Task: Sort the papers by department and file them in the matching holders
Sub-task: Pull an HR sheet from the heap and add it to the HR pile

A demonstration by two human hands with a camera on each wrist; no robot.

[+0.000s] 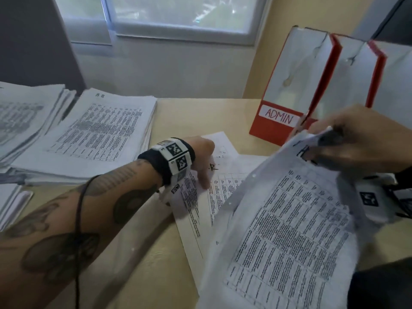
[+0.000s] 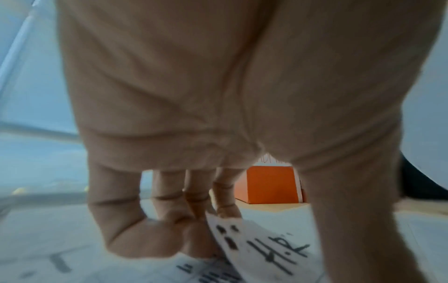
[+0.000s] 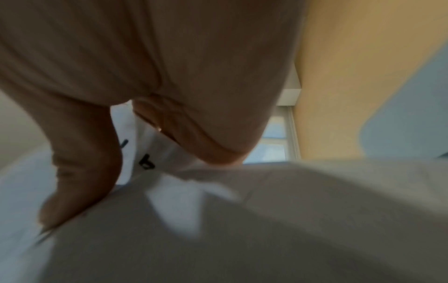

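My right hand (image 1: 334,141) pinches the top edge of a printed sheet (image 1: 289,219) and holds it tilted above the desk; the right wrist view shows the thumb (image 3: 80,172) pressed on that sheet (image 3: 242,229). My left hand (image 1: 204,172) is down on the loose sheets (image 1: 223,188) lying on the desk. In the left wrist view its bent fingers (image 2: 225,208) meet the raised edge of a sheet marked "H.R" (image 2: 266,249), with the thumb on the near side. A red and white holder labelled ADMIN (image 1: 278,118) stands behind the hands.
Two more red and white holders (image 1: 356,74) stand to the right of ADMIN, their labels hidden. A thick paper stack headed "H R" (image 1: 100,130) lies at the left, another stack (image 1: 22,117) beside it. Bare desk (image 1: 196,117) shows between stacks and holders.
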